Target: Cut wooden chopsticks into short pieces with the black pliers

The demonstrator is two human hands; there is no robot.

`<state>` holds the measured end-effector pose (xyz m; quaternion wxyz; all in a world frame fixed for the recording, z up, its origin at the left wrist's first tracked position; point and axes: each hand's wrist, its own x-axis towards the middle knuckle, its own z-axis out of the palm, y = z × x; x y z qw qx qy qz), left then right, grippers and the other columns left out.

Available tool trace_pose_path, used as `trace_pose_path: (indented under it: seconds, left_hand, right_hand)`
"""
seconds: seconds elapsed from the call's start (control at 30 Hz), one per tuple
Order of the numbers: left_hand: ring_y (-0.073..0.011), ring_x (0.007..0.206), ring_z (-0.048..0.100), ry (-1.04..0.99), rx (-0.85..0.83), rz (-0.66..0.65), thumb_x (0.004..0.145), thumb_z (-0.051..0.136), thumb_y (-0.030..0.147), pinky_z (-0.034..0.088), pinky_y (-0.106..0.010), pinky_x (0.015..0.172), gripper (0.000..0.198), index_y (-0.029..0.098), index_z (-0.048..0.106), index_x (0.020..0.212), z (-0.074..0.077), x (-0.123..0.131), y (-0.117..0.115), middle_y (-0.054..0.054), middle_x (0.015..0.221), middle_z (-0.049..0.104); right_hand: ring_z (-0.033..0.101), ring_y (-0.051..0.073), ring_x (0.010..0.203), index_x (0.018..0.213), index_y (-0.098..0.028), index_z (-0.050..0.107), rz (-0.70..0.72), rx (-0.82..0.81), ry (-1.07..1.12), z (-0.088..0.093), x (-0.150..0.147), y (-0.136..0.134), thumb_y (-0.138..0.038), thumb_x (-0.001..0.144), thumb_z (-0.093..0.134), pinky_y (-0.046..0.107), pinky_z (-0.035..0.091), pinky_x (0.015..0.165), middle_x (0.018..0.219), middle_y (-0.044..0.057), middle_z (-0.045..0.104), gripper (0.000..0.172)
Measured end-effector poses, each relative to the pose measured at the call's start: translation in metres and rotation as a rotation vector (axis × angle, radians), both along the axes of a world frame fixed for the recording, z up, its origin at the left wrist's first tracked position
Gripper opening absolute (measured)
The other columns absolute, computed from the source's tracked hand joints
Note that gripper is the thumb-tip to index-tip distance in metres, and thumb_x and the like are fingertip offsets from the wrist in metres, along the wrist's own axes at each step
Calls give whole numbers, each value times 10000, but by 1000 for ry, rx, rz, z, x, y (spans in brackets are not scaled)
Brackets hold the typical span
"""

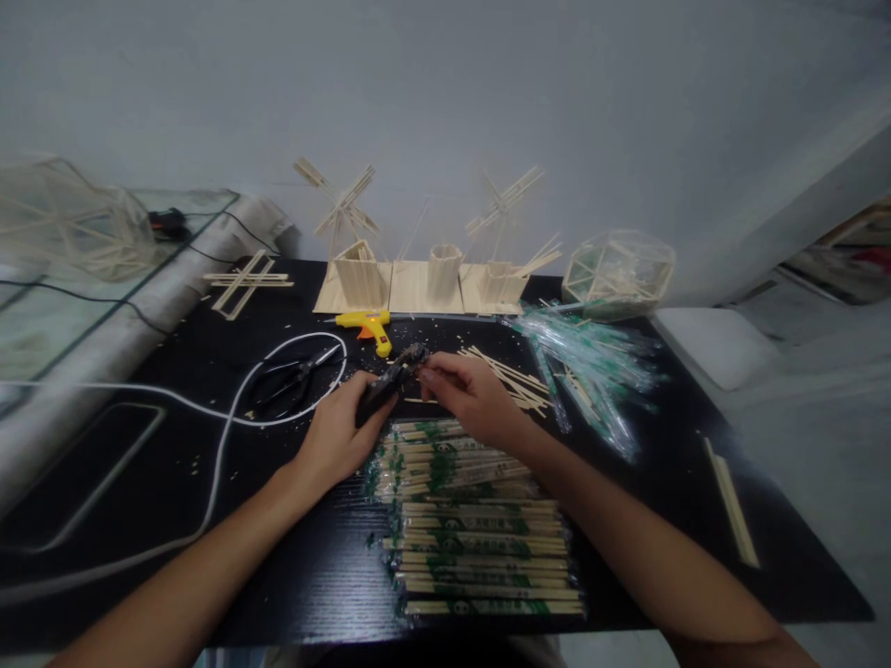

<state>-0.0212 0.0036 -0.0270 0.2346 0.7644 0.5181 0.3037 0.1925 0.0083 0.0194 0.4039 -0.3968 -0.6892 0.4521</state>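
Observation:
My left hand (341, 434) is closed around the dark handles of a cutting plier (390, 378) above the black table (174, 445). My right hand (470, 394) pinches at the plier's jaws, fingers pressed together on something too small to make out, maybe a thin wooden stick. Just below both hands lie several wrapped chopstick pairs (473, 529) in green-printed sleeves, stacked in rows toward the table's near edge.
A yellow glue gun (368, 325) and black scissors (296, 378) lie left of the hands, with a white cable (229, 417) looping around. Loose sticks (515, 378), empty plastic wrappers (591, 366), stick windmill models (362, 269) and a stick polyhedron (618, 272) stand behind.

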Motion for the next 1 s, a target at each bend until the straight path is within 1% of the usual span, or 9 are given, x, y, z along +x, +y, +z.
trace_pose_path:
  seconds: [0.17, 0.3, 0.43, 0.5, 0.6, 0.8, 1.0]
  left_hand:
    - [-147, 613, 545, 15, 12, -1, 959, 529, 417, 407, -264, 616, 230, 212, 544, 854, 0, 0, -1, 23, 727, 615]
    - [-140, 579, 539, 16, -8, -7, 959, 530, 435, 395, -252, 582, 271, 221, 500, 795, -1, 1, -1, 39, 663, 578]
    - [-152, 602, 581, 46, -42, 2, 960, 519, 426, 412, -254, 598, 239, 218, 561, 851, -1, 0, 0, 20, 693, 623]
    - [-152, 580, 577, 85, -55, 21, 955, 512, 402, 405, -256, 591, 224, 214, 588, 860, -2, -1, 0, 14, 683, 626]
    - [-152, 550, 564, 141, -55, 52, 938, 510, 364, 390, -260, 580, 205, 206, 605, 849, -3, -1, 0, 8, 660, 613]
    - [-153, 534, 570, 180, -40, 58, 926, 503, 325, 383, -263, 578, 188, 197, 628, 869, -4, -1, 1, -7, 665, 634]
    - [-192, 629, 654, 161, -64, 52, 923, 513, 322, 435, -283, 625, 197, 193, 661, 927, -5, -2, 1, -43, 748, 707]
  right_hand:
    - [378, 92, 550, 698, -173, 574, 18, 6, -24, -2, 1, 1, -310, 983, 529, 261, 301, 549, 619, -46, 475, 320]
    - [390, 100, 568, 685, -180, 564, 13, -1, -38, -2, 1, 0, -288, 982, 516, 264, 312, 566, 615, -44, 468, 319]
    - [405, 103, 577, 682, -182, 563, 6, -16, -34, -2, 0, 0, -301, 980, 518, 264, 324, 574, 622, -37, 491, 324]
    - [413, 103, 575, 684, -179, 570, -3, -18, -33, -3, -1, -1, -302, 977, 524, 263, 328, 576, 617, -37, 496, 321]
    - [409, 98, 564, 686, -175, 576, -14, -29, -32, -3, -2, -1, -299, 973, 525, 257, 326, 566, 618, -39, 506, 317]
    - [428, 100, 567, 727, -175, 596, -24, -47, 11, -6, -3, 0, -279, 967, 528, 262, 334, 560, 648, -26, 553, 270]
    - [426, 103, 576, 702, -181, 584, -47, -38, -9, -6, -4, -1, -287, 972, 527, 273, 344, 587, 628, -32, 520, 296]
